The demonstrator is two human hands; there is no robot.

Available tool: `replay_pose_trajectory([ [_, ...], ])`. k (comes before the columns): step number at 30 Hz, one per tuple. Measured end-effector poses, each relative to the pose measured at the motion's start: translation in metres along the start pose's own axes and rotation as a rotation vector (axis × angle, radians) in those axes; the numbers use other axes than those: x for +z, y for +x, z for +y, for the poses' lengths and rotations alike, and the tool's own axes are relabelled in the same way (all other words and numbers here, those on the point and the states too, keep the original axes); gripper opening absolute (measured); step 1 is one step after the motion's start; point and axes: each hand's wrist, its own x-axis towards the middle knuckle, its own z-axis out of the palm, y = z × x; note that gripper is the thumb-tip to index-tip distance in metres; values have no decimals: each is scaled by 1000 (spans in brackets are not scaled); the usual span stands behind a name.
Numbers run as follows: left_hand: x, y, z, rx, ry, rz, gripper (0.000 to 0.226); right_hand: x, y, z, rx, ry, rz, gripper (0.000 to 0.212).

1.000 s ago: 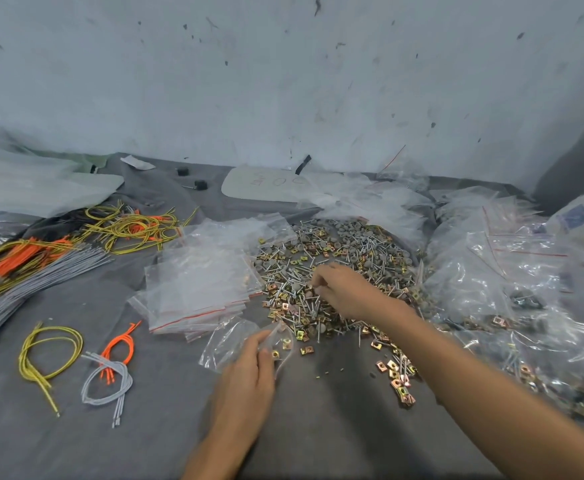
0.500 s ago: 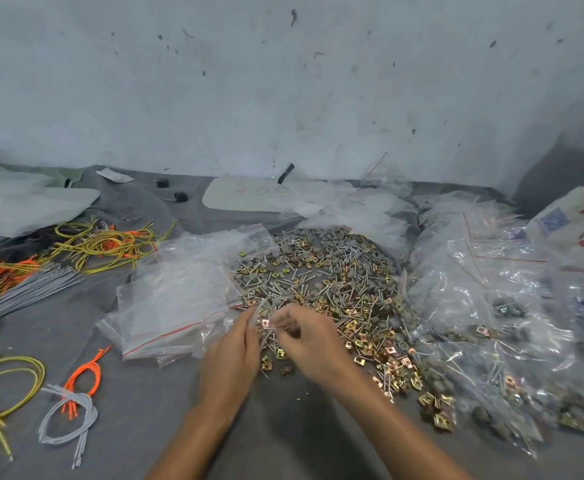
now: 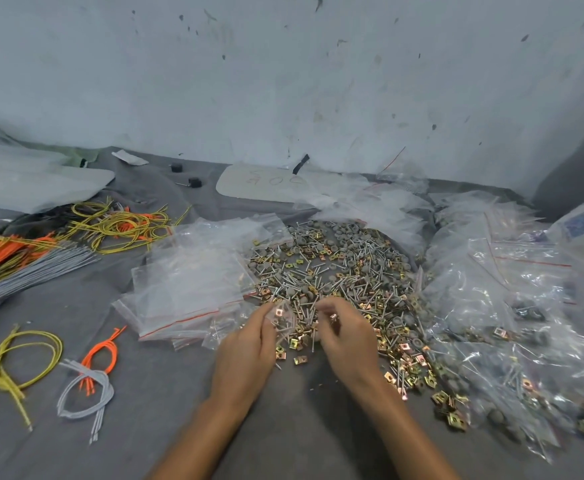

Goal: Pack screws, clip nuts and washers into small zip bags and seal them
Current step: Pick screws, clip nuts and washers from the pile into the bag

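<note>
A heap of silver screws, brass clip nuts and grey washers (image 3: 335,275) covers the middle of the grey cloth. My left hand (image 3: 247,351) pinches the mouth of a small clear zip bag (image 3: 281,322) at the heap's near edge; a clip nut shows through the plastic. My right hand (image 3: 347,337) sits just to the right of the bag, fingers curled and pinching small hardware beside the bag's mouth. A stack of empty zip bags (image 3: 193,282) with red seal lines lies to the left of the heap.
Filled, sealed bags (image 3: 512,323) pile up on the right. Loose clip nuts (image 3: 422,375) trail toward the front right. Yellow, orange and grey cable bundles (image 3: 51,244) lie at left, with small cable loops (image 3: 86,379) nearer. A white card (image 3: 266,183) sits by the wall.
My right hand has come back from the heap to the bag's mouth. My left hand has lifted the bag forward to the heap's near edge, and my view has shifted slightly.
</note>
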Motion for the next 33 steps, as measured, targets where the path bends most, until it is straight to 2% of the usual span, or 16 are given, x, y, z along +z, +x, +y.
replay_pose_trajectory([
  [2,0,0,-2,-11,-7,-20,32,-11,5,11,45,-108,-31,17],
  [5,1,1,-4,-23,-30,-34,32,-20,25,13,54,-208,-172,16],
  [9,1,2,-3,-19,-24,-38,31,-13,51,6,34,-352,-422,27],
  [11,2,3,-3,-13,-12,-44,32,-8,59,5,31,-446,-492,31],
  [20,2,3,-4,-23,-9,-58,32,5,76,-1,40,-572,-540,20],
  [25,3,2,-4,1,-6,-43,31,3,70,8,48,-526,-507,18],
  [29,3,2,-5,4,5,-41,32,2,73,4,71,-526,-549,20],
  [33,2,1,-5,-3,-11,-46,34,3,77,3,63,-564,-590,13],
])
